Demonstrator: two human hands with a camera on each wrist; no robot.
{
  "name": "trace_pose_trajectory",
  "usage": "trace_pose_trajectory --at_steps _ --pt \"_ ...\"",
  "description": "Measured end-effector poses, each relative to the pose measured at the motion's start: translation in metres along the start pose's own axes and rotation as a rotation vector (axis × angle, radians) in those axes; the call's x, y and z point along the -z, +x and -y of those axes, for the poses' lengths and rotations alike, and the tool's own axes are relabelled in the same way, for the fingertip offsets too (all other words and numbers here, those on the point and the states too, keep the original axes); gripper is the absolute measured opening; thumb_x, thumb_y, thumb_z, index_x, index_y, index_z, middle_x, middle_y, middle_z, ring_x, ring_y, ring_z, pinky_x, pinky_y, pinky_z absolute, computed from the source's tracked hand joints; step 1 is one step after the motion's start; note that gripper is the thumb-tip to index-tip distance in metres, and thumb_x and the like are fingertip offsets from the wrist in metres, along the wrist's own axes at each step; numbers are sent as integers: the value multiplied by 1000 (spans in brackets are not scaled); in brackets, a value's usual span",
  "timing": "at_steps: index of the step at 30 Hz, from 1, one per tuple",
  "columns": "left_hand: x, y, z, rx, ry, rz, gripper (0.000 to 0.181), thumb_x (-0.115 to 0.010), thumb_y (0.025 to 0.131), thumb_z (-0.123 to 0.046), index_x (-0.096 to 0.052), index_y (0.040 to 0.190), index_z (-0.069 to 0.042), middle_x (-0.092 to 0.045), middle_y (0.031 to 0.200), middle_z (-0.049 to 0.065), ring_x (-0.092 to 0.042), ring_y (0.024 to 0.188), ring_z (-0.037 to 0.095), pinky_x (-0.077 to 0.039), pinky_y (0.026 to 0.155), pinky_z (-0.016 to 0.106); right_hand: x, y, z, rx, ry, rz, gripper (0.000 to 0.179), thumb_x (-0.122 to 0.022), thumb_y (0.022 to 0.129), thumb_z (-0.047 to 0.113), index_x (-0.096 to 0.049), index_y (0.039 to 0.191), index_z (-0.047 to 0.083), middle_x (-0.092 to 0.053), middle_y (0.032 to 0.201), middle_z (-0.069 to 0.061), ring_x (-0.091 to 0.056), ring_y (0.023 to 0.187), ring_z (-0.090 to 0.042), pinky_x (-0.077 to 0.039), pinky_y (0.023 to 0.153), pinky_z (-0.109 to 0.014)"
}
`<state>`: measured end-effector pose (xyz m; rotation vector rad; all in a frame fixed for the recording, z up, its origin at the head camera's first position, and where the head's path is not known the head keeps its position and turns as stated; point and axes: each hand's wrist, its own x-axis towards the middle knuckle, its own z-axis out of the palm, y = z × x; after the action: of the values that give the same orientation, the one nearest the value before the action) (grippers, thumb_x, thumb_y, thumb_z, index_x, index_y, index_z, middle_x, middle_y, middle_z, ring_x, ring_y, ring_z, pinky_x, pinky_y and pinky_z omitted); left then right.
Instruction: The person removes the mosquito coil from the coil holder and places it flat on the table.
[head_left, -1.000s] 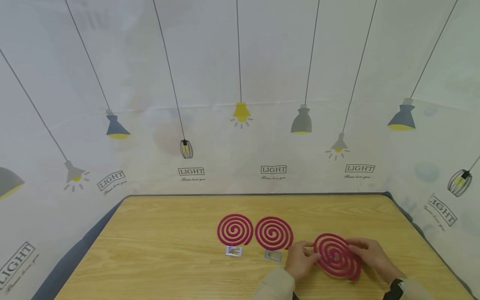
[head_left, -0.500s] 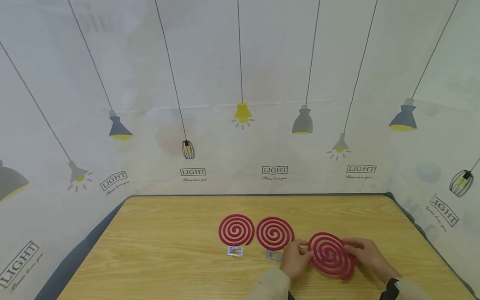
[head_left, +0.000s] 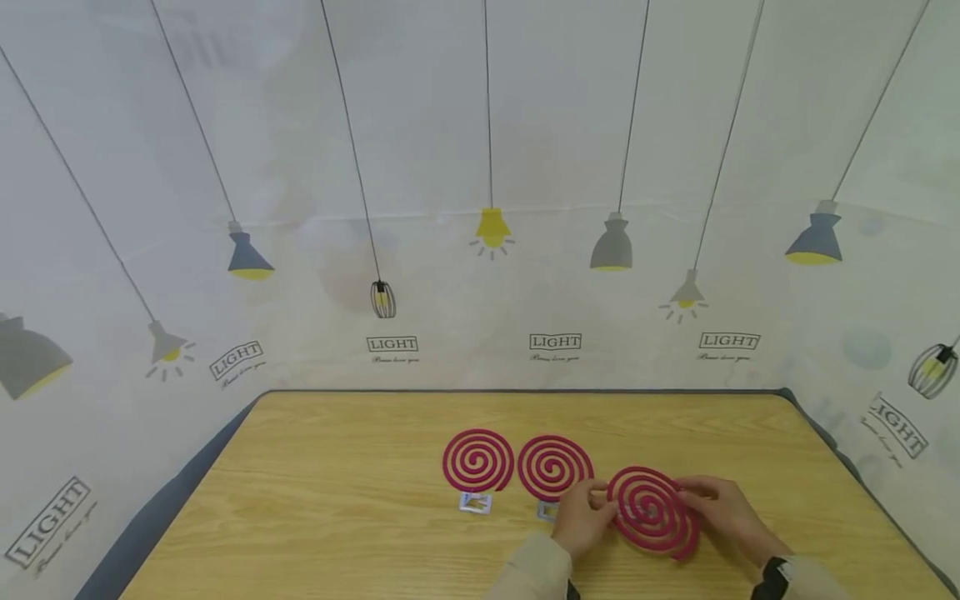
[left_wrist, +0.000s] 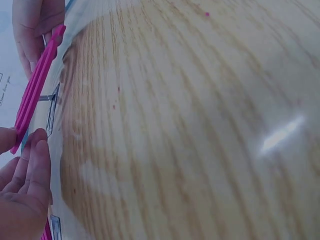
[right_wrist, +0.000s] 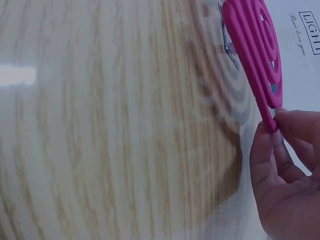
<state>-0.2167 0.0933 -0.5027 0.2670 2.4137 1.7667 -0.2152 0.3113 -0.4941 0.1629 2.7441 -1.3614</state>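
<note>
Both hands hold a magenta mosquito coil (head_left: 649,506) tilted above the table. My left hand (head_left: 583,521) pinches its left edge between thumb and fingers. On the opposite edge, my right hand (head_left: 722,510) grips the coil, as the right wrist view confirms. A small metal coil stand (left_wrist: 52,110) is under the held coil, with a piece sticking up; whether the coil touches it I cannot tell. Two more coils lie flat to the left, a far-left coil (head_left: 475,460) and a middle coil (head_left: 551,467) beside my left hand.
Below those coils lie two small rectangular metal pieces, one at left (head_left: 476,502) and one (head_left: 546,510) partly covered by my left hand. The wooden table (head_left: 322,500) meets a lamp-patterned wall covering (head_left: 450,300) at its back and sides.
Both hands and the held coil have shifted slightly left, and my left hand now covers more of the middle metal piece. The view has drifted slightly; the other coils stay put.
</note>
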Motion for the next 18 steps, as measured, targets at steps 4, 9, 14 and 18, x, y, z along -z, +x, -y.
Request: trace_pose_trajectory --at_steps 4,9,14,18 --pt "2 0 2 -7 -3 -10 30 -63 80 -10 -58 108 -1 -56 74 -4 -51 61 4 -45 50 18 -3 -1 3 13 8 0 30 -58 85 13 -58 106 -8 -61 98 -18 -57 86 -25 -48 74 -38" --pt "1 1 4 -10 -10 -31 31 -63 80 -11 -57 108 1 -55 72 -4 -51 59 4 -45 49 17 -7 -1 5 -1 38 7 29 -57 85 10 -57 106 -9 -61 98 -18 -58 85 -24 -50 71 -35" --pt "1 0 7 -1 -44 -28 28 -62 80 -6 -57 107 1 -54 71 -4 -51 55 5 -46 47 16 -9 -1 4 -18 65 11 33 -57 85 13 -55 109 -10 -59 102 -22 -58 88 -26 -50 73 -36" --pt "1 0 7 13 -82 -13 28 -62 79 -3 -57 107 1 -54 72 -3 -52 56 6 -47 48 16 -9 -3 2 -36 89 10 39 -58 85 19 -53 111 -9 -58 104 -22 -58 91 -28 -50 74 -36"
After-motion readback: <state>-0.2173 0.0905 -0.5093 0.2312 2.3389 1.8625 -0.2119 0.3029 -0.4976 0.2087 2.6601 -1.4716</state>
